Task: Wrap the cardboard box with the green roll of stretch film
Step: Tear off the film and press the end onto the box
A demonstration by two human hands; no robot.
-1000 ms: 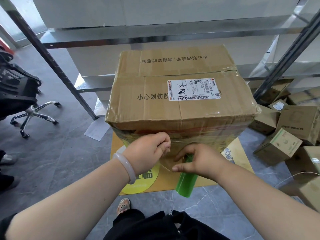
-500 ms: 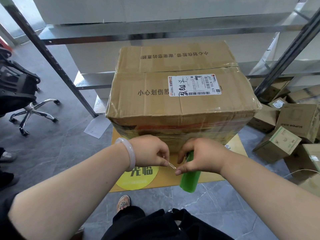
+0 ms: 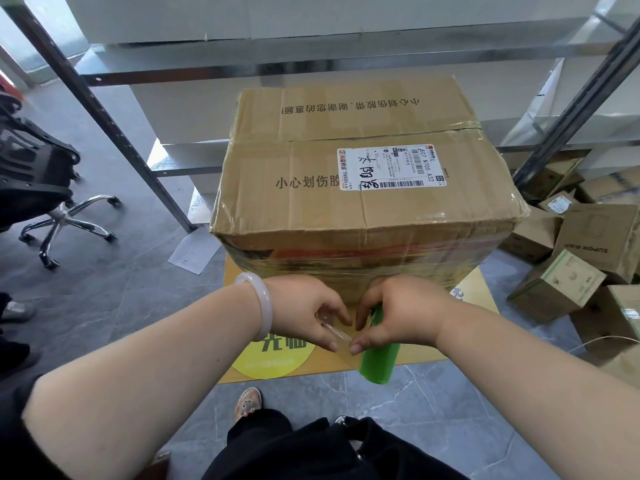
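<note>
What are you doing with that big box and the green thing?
A person is wrapping the cardboard box in clear film. The right hand holds the green roll just in front of the box, and the left hand pinches the loose film stretched between the two hands. Shiny film already covers the near side of the box, which sits on a yellow mat.

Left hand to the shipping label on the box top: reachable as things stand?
Probably yes: nothing stands between the left hand and the shipping label on the cardboard box. But that hand pinches the stretch film drawn from the green roll, so it must let go first.
</note>
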